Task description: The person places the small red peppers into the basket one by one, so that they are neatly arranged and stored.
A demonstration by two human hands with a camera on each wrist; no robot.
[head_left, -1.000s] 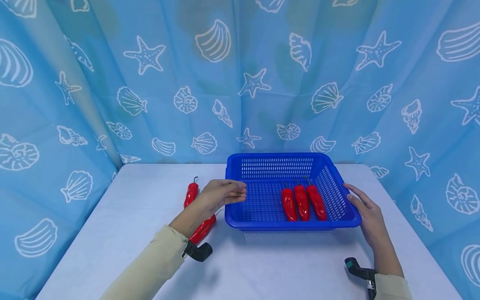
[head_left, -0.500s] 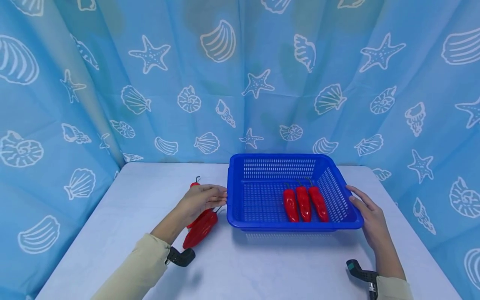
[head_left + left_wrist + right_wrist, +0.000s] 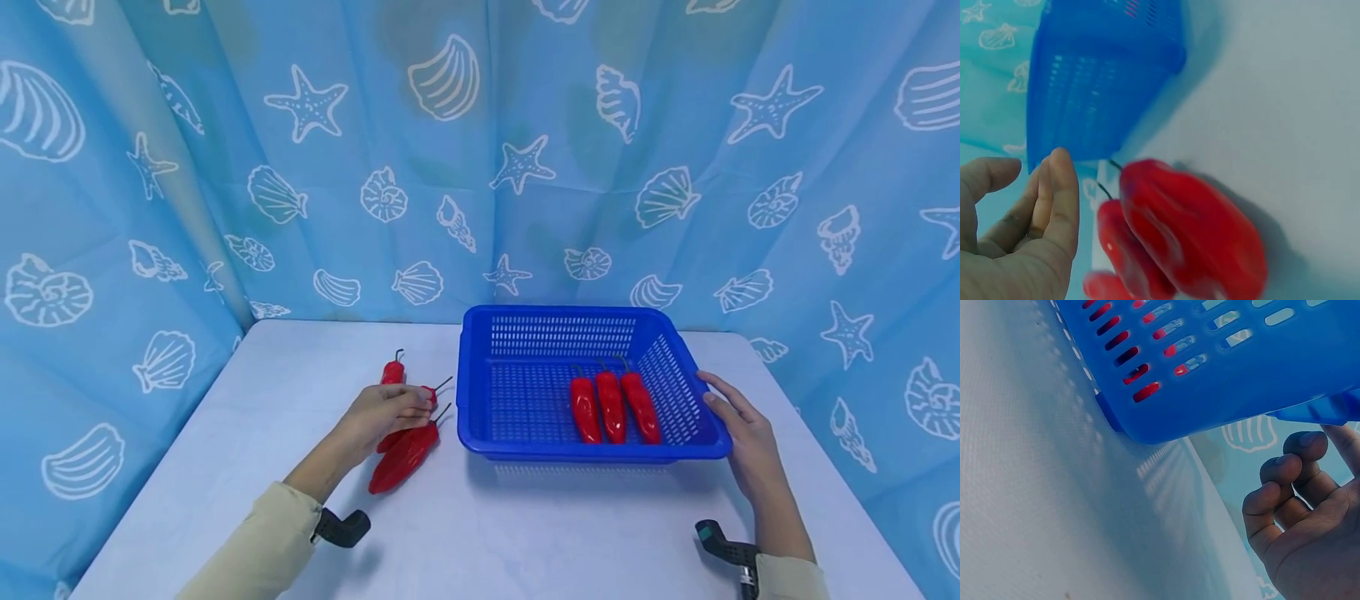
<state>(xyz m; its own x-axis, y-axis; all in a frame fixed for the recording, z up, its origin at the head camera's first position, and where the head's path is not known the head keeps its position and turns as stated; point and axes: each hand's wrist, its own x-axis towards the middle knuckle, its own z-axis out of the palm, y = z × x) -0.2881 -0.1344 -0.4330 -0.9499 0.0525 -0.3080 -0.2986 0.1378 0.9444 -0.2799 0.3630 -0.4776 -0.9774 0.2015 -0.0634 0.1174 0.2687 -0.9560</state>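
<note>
Three red chili peppers with dark stems lie inside a blue plastic basket [image 3: 517, 451], the middle one being a pepper [image 3: 611, 408]. More peppers lie left of it: a back pepper [image 3: 392, 372], a middle pepper [image 3: 429, 396] partly hidden by my left hand [image 3: 375, 419], and a front pepper [image 3: 405, 458]. That hand hovers over them, its thumb and fingers apart with nothing between them in the left wrist view. At the basket's right side, my right hand [image 3: 750, 446] holds the rim with thumb and index finger. Its other fingers [image 3: 1263, 500] are loosely curled below the rim.
A white-covered table [image 3: 540, 533] carries everything. Behind it and at both sides hangs a blue curtain [image 3: 465, 167] printed with shells and starfish. A dark wrist camera [image 3: 341, 528] sits on the left wrist, another wrist camera [image 3: 723, 546] on the right.
My left hand has moved left from the basket's left rim to above the loose peppers. The right hand stays at the rim, and the basket's peppers lie as before.
</note>
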